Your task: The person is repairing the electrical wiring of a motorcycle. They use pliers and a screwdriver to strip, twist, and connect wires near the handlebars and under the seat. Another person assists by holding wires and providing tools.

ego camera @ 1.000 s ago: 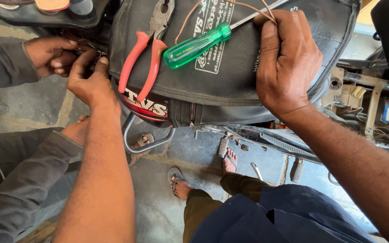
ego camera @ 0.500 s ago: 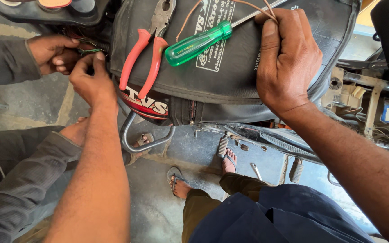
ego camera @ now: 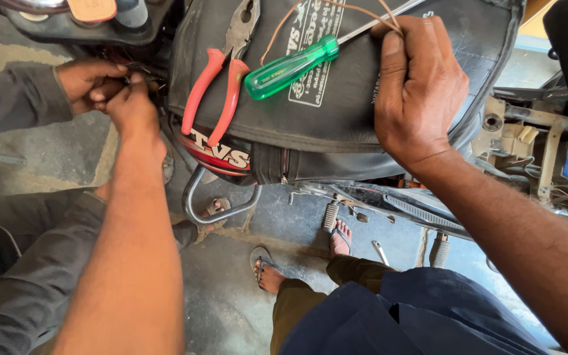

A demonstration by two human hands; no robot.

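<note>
Upper right of the frame, the right hand [ego camera: 419,85] lies palm-down on the black motorcycle seat [ego camera: 336,118], its fingers curled narrow around thin brown wires [ego camera: 310,10] and touching the metal shaft of a green-handled screwdriver [ego camera: 292,66]; the screwdriver lies slantwise across the seat, handle toward the middle of the frame; just left of it rest red-handled pliers [ego camera: 221,79], jaws pointing to the top edge, handles apart and running down toward the seat's lower rim.

At the upper left, the left hand [ego camera: 133,108] reaches along a bare forearm to the dark gap beside the seat; its grip is pinched tight on something small there, though I cannot tell what; touching it is another person's hand [ego camera: 87,82] in a grey sleeve, fingers bent into the same spot.

Below the seat, a chrome bar [ego camera: 215,204] curves in a loop; 2 feet in sandals [ego camera: 267,269] stand on the concrete floor [ego camera: 225,309] at lower centre, near a footpeg [ego camera: 330,217]; dark blue trousers fill the lower right.
</note>
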